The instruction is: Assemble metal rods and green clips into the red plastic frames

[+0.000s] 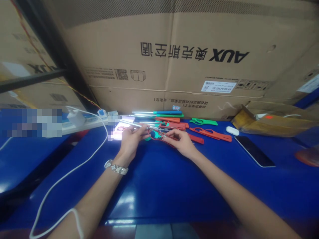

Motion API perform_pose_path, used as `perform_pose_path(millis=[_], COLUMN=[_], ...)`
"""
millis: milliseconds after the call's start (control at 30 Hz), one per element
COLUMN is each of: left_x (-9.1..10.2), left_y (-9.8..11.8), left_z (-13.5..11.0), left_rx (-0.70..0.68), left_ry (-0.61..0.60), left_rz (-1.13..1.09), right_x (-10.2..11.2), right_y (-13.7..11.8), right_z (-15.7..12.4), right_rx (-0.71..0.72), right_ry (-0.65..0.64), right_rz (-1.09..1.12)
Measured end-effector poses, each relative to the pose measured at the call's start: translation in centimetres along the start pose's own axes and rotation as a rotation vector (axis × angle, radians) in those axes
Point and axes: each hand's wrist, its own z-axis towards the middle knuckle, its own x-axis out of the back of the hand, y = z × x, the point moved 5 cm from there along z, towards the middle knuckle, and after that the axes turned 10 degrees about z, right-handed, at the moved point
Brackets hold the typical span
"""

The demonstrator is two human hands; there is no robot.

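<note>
Close together over the blue table, both hands work on one long-nozzle lighter (156, 133) with a red shell, a teal part in its trigger loop and thin white wires. My left hand (131, 139) pinches it near the base of its metal tube. My right hand (183, 141) has its fingers closed around the wires and the handle end. Exactly what the right fingertips grip is too small to make out. Just behind lie more lighters, among them a blue-handled lighter (171, 113). Loose shell halves lie to the right, a green one (204, 121) and a red one (211, 134).
A large cardboard box (159, 73) walls off the back. On the right are a phone (254, 151), a white earbud case (232, 130) and an open carton (274, 122). A lit screen (121, 129) and a power strip (87, 124) with a white cable (67, 177) occupy the left.
</note>
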Motion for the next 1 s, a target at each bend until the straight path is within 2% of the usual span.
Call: perform_pose_path(millis=[233, 467, 800, 1000], left_x=[-0.07, 0.05, 0.12, 0.34], left_y=[0.05, 0.18, 0.47, 0.96], left_z=[-0.04, 0.44, 0.37, 0.37], left_rx=[-0.003, -0.027, -0.077, -0.108], left_ry=[-0.080, -0.189, -0.122, -0.133], left_rz=[0.042, 0.084, 0.085, 0.110], right_x=[0.05, 0.54, 0.16, -0.05], right_y=[-0.18, -0.17, -0.27, -0.20], right_z=[0.00, 0.10, -0.05, -0.16], right_rx=[0.001, 0.040, 0.018, -0.002], right_ry=[-0.027, -0.049, -0.039, -0.034], right_rz=[0.070, 0.011, 0.100, 0.129])
